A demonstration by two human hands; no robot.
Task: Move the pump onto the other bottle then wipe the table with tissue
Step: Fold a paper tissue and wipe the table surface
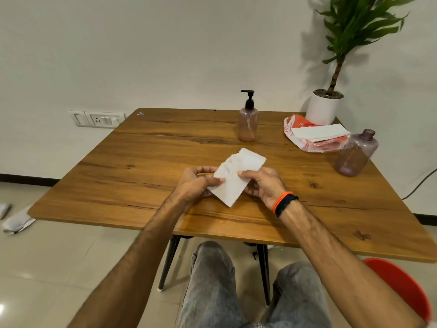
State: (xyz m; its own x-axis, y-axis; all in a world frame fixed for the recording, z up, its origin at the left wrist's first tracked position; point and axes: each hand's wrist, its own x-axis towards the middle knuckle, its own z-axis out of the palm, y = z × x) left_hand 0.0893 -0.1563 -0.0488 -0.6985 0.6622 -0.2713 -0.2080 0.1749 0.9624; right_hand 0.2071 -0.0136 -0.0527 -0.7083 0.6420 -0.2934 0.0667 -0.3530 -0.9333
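Note:
A white tissue is held just above the middle of the wooden table, folded into a rectangle. My left hand pinches its left edge and my right hand pinches its right edge. At the back of the table stands a pinkish bottle with the black pump screwed on top. A second pinkish bottle stands near the right edge with an open neck and no pump.
A red and white packet with a stack of tissues lies at the back right. Behind it is a white pot with a plant. A red chair sits at the lower right. Crumpled tissues lie on the floor at left.

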